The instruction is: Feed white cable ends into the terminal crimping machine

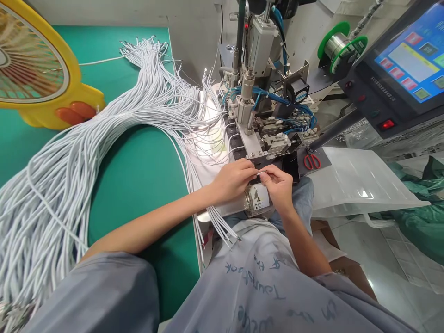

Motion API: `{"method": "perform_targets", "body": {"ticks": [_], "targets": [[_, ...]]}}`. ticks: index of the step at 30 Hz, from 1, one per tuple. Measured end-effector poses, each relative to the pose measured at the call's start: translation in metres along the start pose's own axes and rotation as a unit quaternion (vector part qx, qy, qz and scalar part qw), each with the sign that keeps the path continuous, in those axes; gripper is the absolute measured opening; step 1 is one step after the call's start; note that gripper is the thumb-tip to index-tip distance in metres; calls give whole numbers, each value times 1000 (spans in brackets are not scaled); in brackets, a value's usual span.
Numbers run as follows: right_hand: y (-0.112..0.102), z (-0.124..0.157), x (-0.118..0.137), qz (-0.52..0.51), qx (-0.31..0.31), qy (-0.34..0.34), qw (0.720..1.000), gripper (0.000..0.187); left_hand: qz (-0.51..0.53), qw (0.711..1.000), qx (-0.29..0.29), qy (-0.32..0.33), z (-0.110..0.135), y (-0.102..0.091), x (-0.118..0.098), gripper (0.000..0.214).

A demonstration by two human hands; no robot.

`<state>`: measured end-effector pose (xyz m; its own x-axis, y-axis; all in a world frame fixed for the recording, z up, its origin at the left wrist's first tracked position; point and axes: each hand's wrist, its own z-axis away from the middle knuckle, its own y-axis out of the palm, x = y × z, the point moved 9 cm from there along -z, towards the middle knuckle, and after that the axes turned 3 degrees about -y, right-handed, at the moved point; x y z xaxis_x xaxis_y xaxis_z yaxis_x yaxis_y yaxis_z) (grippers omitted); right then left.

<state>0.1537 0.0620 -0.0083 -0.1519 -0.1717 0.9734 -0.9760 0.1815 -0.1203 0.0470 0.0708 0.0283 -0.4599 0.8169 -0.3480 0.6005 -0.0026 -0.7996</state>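
My left hand (234,179) and my right hand (279,185) meet at the front of a bench machine (251,138). Fingers of both are pinched together around the end of a thin white cable (259,173), mostly hidden by the fingertips. Just below them sits a small clear packet with a white label (260,196). A large bundle of white cables (128,106) sweeps across the green table to my left. Several cable ends (222,226) hang over the edge near my lap.
A yellow fan (79,99) stands at the left on the green table (138,171). Right of the machine are red-handled scissors (312,162), a green solder wire spool (342,46) and a touchscreen panel (412,69). A translucent plastic sheet (364,180) lies at the right.
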Motion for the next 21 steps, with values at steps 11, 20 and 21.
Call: {"method": "perform_targets", "body": {"ticks": [11,20,21], "targets": [[3,-14,0,106,51,0,993,17,1,1000,-23,-4,3,0,8,21],[2,-5,5,101,-75,-59,990,17,-9,999,-40,-26,2,-4,8,25],[2,-6,11,143,-62,-84,984,18,-59,998,-28,2,2,-3,4,27]]}}
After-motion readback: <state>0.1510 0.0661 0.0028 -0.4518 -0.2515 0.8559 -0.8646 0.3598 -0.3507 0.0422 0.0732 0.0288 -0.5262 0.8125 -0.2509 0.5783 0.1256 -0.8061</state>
